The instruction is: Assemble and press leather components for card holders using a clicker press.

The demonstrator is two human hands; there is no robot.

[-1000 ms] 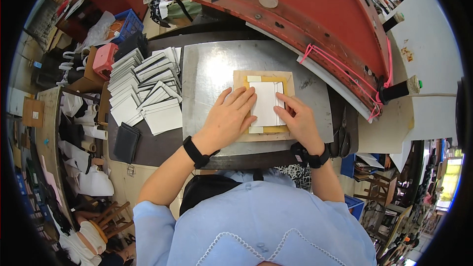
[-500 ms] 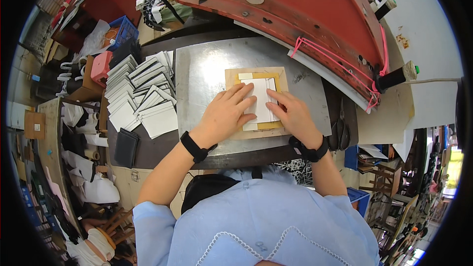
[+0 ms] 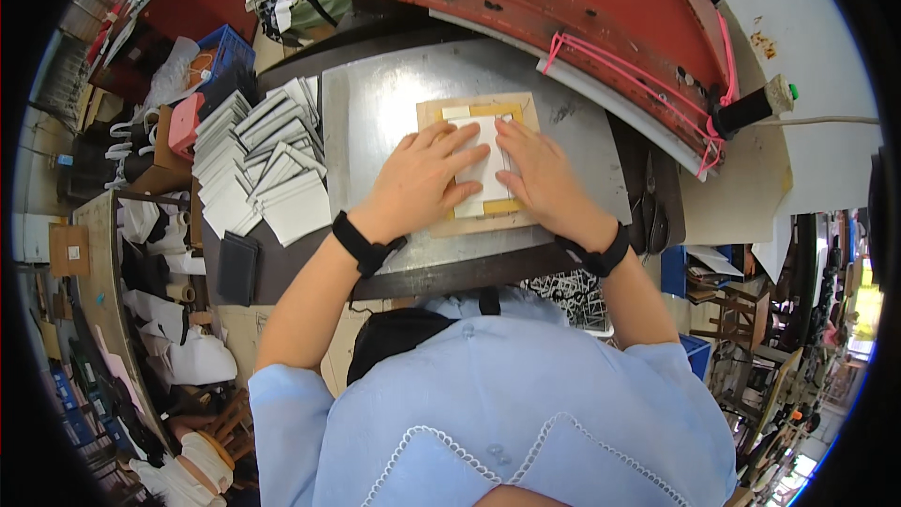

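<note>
Left hand (image 3: pixel 419 178) and right hand (image 3: pixel 544 178) press flat, fingers spread, on the white rectangular sheet (image 3: pixel 488 164) atop the tan wooden board (image 3: pixel 434 115), centre of grey metal tabletop (image 3: pixel 375 113); uneven pressure could skew the sheet off its frame

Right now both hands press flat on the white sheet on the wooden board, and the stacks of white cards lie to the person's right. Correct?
Not quite. The head view shows the stacks of white cards to the person's left. The rest holds: left hand and right hand press flat on the white sheet on the wooden board.
</note>
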